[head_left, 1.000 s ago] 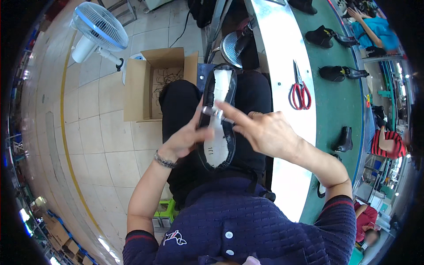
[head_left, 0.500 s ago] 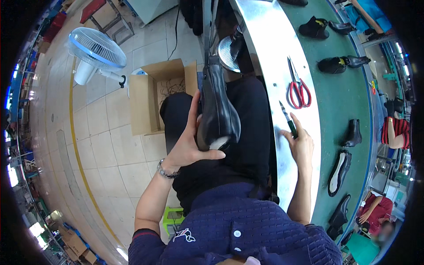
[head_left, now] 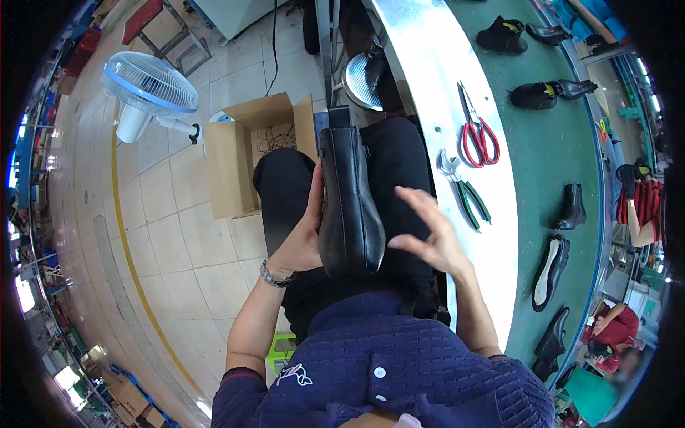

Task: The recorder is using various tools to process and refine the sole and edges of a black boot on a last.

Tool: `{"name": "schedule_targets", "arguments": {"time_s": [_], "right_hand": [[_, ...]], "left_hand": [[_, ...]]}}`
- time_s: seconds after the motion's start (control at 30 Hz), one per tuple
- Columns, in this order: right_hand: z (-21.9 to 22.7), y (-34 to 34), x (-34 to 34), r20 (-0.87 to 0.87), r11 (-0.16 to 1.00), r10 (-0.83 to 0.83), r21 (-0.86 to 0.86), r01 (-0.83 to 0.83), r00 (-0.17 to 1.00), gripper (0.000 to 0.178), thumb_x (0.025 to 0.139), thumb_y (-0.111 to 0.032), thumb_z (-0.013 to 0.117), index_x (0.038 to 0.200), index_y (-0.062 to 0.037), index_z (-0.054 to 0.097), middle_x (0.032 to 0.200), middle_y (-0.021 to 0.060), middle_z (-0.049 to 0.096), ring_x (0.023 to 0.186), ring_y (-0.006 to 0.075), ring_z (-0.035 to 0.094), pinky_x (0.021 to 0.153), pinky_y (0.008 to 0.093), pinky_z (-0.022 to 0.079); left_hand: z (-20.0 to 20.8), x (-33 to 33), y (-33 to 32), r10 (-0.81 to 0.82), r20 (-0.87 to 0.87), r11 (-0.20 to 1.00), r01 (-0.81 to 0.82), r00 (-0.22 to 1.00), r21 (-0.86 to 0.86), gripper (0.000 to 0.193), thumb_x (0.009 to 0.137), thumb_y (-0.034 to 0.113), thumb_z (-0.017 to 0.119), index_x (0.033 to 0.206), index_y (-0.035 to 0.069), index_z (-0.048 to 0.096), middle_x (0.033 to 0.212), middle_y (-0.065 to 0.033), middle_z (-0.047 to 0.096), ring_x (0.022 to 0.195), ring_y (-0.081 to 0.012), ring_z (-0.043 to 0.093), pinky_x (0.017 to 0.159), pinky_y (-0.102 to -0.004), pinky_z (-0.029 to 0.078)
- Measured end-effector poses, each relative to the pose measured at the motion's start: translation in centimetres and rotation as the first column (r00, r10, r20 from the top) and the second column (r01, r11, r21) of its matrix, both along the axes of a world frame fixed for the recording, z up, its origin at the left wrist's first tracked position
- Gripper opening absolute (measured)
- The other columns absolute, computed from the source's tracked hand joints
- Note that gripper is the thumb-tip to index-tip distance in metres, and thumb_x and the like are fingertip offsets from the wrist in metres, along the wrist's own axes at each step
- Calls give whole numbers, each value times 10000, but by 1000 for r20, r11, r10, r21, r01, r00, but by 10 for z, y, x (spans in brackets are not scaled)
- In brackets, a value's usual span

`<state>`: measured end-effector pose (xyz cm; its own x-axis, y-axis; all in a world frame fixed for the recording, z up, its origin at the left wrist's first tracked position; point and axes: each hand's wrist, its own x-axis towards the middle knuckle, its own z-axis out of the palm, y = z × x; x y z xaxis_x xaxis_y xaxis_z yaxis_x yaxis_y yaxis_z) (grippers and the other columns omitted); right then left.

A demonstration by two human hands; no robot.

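A black leather ankle boot (head_left: pixel 349 207) is held over my lap, its shaft pointing away from me and its rounded end toward me. My left hand (head_left: pixel 305 241) grips it along the left side, the fingers partly hidden behind the leather. My right hand (head_left: pixel 437 239) hovers just right of the boot, holding nothing, thumb and fingers apart. On the metal ledge beyond that hand lies a pair of green-handled pliers (head_left: pixel 464 192), handles toward me and jaws spread. Red-handled scissors (head_left: pixel 475 127) rest farther up the ledge, blades pointing away.
An open cardboard box (head_left: pixel 228 160) with thin dark strands inside stands left of my knees. A white-and-blue fan (head_left: pixel 150 85) is farther left. Right of the metal ledge (head_left: pixel 489 285), a green conveyor belt (head_left: pixel 531 160) carries several black shoes. Other people are beyond the belt.
My right hand has let go of the pliers, leaving them on the ledge, and moved left toward the boot. The boot has come nearer to me and turned in my left hand.
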<state>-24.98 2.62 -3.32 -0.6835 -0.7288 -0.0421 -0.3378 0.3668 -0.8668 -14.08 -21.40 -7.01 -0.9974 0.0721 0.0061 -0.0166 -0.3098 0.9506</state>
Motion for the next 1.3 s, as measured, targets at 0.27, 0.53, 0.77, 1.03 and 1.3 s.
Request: {"name": "schedule_targets", "arguments": {"time_s": [0.27,0.53,0.77,1.03,1.3], "right_hand": [[15,-4,23,702,963,51,-223,151,710,656,667,-65,867,1246,11,569,1141,61,646,1079,130,572,978,288,411],[7,73,7,425,583,-699,-127,802,575,377,740,-118,805,1059,27,666,900,72,697,811,125,647,795,270,503],[-18,157,-101,63,167,-982,-162,972,179,527,913,-371,657,1162,91,612,1023,112,684,905,175,626,858,279,464],[2,135,-235,-551,474,-726,35,880,413,507,883,-322,657,1325,-92,562,1086,142,678,923,290,662,838,429,497],[-42,150,-343,-517,435,-740,122,892,431,448,865,-351,689,1128,-1,600,895,164,705,873,273,701,722,375,534]], "left_hand": [[50,-34,24,-111,47,931,87,993,355,1110,695,243,878,1524,38,169,1539,-179,299,1427,-289,306,1170,-425,261],[64,-64,23,-118,83,989,110,990,94,1234,787,455,783,1532,218,-171,1540,-220,231,1321,-356,456,1063,-451,351],[45,-61,22,-275,232,956,240,933,168,948,904,194,687,1561,155,5,1472,-176,392,1239,-282,550,1025,-362,411],[37,-70,19,-301,255,951,272,919,145,794,940,141,643,1550,118,135,1442,-145,423,1232,-245,536,1024,-364,442],[45,-60,15,-287,324,958,271,902,94,656,942,81,612,1510,75,285,1432,-134,457,1238,-234,538,1031,-345,436]]}}
